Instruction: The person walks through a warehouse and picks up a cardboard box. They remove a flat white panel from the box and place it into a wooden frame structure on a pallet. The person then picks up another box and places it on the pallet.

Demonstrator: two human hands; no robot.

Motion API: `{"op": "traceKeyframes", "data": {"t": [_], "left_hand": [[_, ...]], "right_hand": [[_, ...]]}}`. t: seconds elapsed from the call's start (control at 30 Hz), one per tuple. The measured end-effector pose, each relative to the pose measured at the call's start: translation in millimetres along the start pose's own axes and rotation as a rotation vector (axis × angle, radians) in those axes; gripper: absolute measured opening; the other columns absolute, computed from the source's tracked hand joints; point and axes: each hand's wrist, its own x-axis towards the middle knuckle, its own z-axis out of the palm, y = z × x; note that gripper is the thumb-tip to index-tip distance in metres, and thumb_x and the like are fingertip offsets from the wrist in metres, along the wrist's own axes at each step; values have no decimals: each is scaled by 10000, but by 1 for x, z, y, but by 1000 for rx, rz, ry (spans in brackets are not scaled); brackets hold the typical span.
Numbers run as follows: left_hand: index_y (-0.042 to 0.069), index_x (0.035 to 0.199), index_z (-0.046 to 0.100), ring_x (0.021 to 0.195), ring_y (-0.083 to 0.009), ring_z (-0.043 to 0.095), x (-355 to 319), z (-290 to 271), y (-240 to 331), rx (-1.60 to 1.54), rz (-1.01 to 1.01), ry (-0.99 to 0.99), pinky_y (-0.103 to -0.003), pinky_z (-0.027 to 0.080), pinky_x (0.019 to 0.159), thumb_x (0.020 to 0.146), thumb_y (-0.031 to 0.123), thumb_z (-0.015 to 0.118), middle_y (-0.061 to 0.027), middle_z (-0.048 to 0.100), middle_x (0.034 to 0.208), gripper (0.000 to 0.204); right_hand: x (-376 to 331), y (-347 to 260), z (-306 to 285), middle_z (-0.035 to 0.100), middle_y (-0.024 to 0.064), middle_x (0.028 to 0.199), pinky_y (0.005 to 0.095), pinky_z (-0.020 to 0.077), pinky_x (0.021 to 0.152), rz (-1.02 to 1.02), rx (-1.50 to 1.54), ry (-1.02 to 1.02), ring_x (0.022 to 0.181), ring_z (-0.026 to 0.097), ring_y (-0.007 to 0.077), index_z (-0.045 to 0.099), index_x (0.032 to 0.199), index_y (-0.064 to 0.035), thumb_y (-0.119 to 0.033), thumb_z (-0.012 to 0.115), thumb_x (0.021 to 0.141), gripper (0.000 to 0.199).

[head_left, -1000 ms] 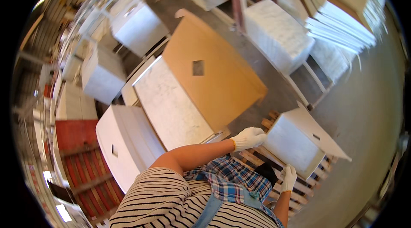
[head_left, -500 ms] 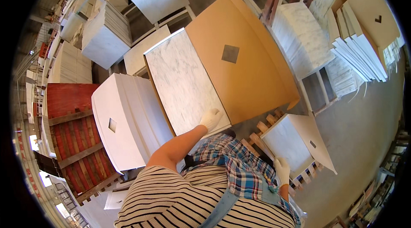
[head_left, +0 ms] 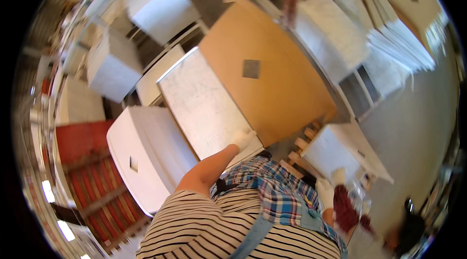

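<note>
A white marble-look slab (head_left: 197,98) lies in front of me, with a brown cardboard sheet (head_left: 272,79) pierced by a square hole spread out on its right. My gloved left hand (head_left: 242,139) rests on the slab's near right corner, beside the cardboard's edge; motion smears its fingers. Low at my right side is my gloved right hand (head_left: 325,193), near a smaller slab (head_left: 333,152) with a raised cardboard flap. Blur hides whether its fingers are bent. Close to it, another person's light-gloved hand (head_left: 338,176) and dark red sleeve (head_left: 345,209) reach in, with something clear beside them.
To the left stand a white carton (head_left: 138,161) with a square hole and a red pallet (head_left: 95,186). Stacked slabs (head_left: 158,8) sit on frames at the back; more slabs (head_left: 399,45) lean at the right. The other person's dark head (head_left: 411,230) is at lower right.
The view has shifted and blurred. Another person's hand, sleeve and head have come in at the lower right, near my right hand. My left hand stays at the slab's corner.
</note>
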Motion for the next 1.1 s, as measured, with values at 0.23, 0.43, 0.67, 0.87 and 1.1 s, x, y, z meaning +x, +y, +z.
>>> {"op": "traceKeyframes", "data": {"t": [0.23,0.43,0.67,0.87,1.1], "left_hand": [[46,950,568,517,-111,495,5,-1,12,-273,-210,-200,-262,386,442,918,276,567,-42,543,674,232],[31,932,554,528,-121,498,15,14,29,-188,-245,-327,-267,374,453,921,259,560,-39,532,685,229],[32,854,544,495,-103,457,27,35,63,-127,-209,-355,-254,332,422,917,222,545,-20,490,633,200],[37,855,531,486,-111,451,17,53,47,-196,-270,-322,-259,326,401,932,227,541,-22,488,634,206],[-18,916,589,506,-141,512,-74,60,34,-89,-291,-185,-281,404,443,913,235,538,-73,577,688,257]], "right_hand": [[-13,-11,-10,686,191,965,387,508,806,9,34,66,920,663,345,677,1041,-40,-297,584,908,304],[-33,9,2,693,180,1027,403,505,839,187,99,85,961,656,345,686,1065,-50,-324,556,902,345],[-42,19,3,692,203,1016,405,506,844,210,181,133,972,657,360,684,1077,-57,-324,556,908,340],[-28,52,-7,691,215,1007,435,502,848,192,130,71,970,652,381,689,1078,-84,-343,556,896,343],[-26,84,-20,697,194,1004,424,499,864,124,132,-6,973,649,371,691,1076,-96,-368,545,898,356]]}}
